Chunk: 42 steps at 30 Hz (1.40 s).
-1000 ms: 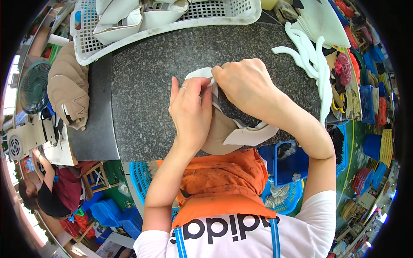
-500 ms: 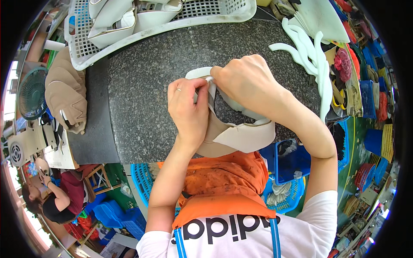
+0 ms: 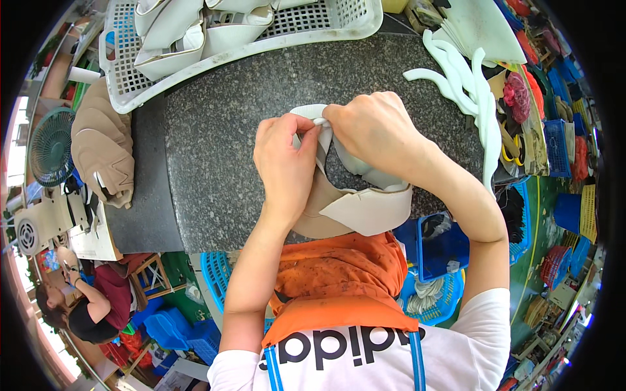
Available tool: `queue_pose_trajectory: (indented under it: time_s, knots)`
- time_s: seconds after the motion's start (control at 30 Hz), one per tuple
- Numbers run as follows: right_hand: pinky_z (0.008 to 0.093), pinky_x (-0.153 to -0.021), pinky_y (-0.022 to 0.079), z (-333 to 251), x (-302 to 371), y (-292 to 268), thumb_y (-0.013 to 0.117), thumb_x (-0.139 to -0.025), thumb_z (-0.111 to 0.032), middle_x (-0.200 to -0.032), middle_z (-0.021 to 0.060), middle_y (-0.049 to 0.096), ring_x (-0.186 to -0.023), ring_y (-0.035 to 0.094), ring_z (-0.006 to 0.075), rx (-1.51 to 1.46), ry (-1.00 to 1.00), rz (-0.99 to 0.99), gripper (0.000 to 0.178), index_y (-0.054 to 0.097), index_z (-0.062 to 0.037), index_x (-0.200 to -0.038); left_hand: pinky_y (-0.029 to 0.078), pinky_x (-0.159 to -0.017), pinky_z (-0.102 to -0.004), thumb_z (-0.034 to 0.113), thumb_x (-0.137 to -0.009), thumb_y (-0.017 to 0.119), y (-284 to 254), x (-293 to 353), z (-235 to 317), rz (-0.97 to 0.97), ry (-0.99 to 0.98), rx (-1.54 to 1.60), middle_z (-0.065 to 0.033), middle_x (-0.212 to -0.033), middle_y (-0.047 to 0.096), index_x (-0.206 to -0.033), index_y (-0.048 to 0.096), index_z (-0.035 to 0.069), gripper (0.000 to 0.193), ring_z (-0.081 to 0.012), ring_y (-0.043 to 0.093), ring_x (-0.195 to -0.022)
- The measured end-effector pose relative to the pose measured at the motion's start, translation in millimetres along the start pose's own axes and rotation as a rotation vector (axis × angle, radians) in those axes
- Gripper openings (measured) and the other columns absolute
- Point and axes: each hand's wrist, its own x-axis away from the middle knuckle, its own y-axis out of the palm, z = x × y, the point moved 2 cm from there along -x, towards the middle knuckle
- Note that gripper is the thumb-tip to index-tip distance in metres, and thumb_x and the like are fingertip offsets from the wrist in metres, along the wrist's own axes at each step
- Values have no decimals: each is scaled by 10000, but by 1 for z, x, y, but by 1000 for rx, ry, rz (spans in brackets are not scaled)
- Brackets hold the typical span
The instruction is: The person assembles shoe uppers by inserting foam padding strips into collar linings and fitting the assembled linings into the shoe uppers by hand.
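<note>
Pinching the top edge of a beige shoe upper point(image 3: 365, 208), the left hand point(image 3: 283, 163) and the right hand point(image 3: 375, 130) meet near the middle of the dark speckled stone slab point(image 3: 215, 143), fingertips almost touching. Both hands are closed on the piece: the left thumb and fingers grip its white collar at about 10 o'clock from the upper's middle, and the right hand, knuckles up, clamps the same edge at about 12 o'clock. The upper lies partly on the slab and partly over its near rim, against the person's orange apron point(image 3: 332, 274).

At 11 o'clock from the hands a white plastic basket point(image 3: 326, 23) holds more pale uppers (stacked loosely, overlapping). At 2 o'clock, white foam strips point(image 3: 466, 85) curl over the slab's right edge. At 9 o'clock, a heap of tan pieces point(image 3: 104, 150) rests on the slab's left end, with a small green fan point(image 3: 49, 146) just beyond it. Blue crates point(image 3: 443, 247) sit below the table at 4 o'clock. Another person point(image 3: 91, 306) sits at 8 o'clock, well apart.
</note>
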Motion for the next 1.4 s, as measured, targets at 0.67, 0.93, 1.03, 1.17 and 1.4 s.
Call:
queue_pose_trajectory:
  time_s: [0.67,0.93,1.03,1.17,1.4]
  knots:
    - [384,-621,520,-6,16,-12,646,-762,-232,-910,141,657,-754,661,289,-129,67,154,235,642,-88,-947,490,-714,-303,40,-821,604,0,-22,-14,-120,73,96,-91,-862,662,-927,639,24,112,-219,652,-802]
    - [421,-813,507,8,57,10,675,-749,-321,-894,99,541,-846,581,297,-163,-688,318,351,582,-50,-953,476,-806,-274,41,-790,649,-49,-25,5,-53,197,111,-94,-1055,655,-990,632,19,201,-166,613,-970]
    - [419,-854,505,-8,39,-15,619,-817,-322,-847,90,537,-827,583,279,-237,-679,507,274,578,-68,-911,479,-632,-320,22,-774,629,-109,26,0,294,-28,268,-123,-778,624,-742,595,-6,54,-224,609,-716]
    - [417,-827,477,-7,60,16,578,-849,-330,-868,87,562,-854,600,283,-79,-807,346,271,583,-89,-972,515,-654,-297,129,-914,522,-112,100,-26,-738,-264,654,-126,-774,687,-721,681,-17,290,-189,654,-716]
    - [383,-649,471,-71,-7,-25,609,-834,-236,-851,108,607,-692,613,285,-653,86,399,307,553,-57,-1077,464,-857,-271,152,-962,512,-44,93,7,-266,-259,1107,-106,-1128,599,-1378,365,-8,469,-125,597,-933]
